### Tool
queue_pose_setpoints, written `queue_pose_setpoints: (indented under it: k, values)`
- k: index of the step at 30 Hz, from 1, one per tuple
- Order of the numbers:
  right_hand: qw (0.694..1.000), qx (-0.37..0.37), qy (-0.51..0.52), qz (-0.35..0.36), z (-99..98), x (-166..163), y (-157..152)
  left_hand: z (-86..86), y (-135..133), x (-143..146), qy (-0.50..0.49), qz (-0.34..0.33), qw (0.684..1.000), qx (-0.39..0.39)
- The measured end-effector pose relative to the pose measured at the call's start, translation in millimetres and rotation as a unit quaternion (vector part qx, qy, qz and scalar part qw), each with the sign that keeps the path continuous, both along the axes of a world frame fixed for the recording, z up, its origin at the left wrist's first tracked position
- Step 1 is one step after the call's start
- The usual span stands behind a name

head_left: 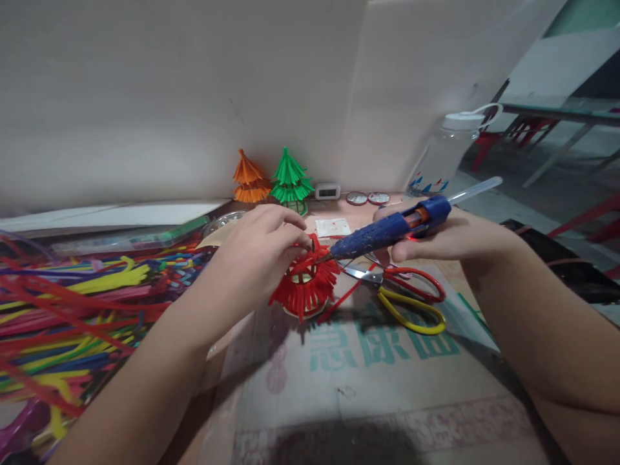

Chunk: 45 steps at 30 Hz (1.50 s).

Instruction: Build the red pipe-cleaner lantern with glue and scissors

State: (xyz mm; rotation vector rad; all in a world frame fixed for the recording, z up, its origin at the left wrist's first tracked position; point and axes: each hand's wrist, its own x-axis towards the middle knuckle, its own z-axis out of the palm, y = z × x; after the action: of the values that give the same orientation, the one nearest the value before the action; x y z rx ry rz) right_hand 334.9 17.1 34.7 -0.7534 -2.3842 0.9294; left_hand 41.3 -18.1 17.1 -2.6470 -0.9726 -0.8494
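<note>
My right hand is closed around a blue hot glue gun, with a clear glue stick poking from its back end. The gun's nozzle points left and meets the upper part of a red pipe-cleaner tree, which stands on the table. My left hand bends over the top of this tree with its fingers pressed together there; the fingertips are partly hidden, and a red strand shows beneath them. Scissors with red and yellow handles lie just right of the tree, under the gun.
Many coloured pipe cleaners cover the left side. An orange tree and a green tree stand at the back by a small white display. A clear water bottle stands at the back right. Printed cardboard covers the front.
</note>
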Motion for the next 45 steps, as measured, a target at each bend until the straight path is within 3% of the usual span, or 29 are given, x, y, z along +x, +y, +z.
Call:
queue_pose_setpoints:
  k: [5,22,45]
  values:
    - [0.998,0.046,-0.033,-0.003,-1.5,-1,3,-0.5,0,1,-0.019,0.001,1.000,-0.022]
    - [0.998,0.010,0.020,-0.063,-1.4,-11,-2,-0.2,1,1,-0.022,-0.001,0.999,-0.034]
    - [0.998,0.041,0.001,-0.046,-0.1,-12,0,-2.4,1,-1,-0.016,-0.003,0.999,-0.034]
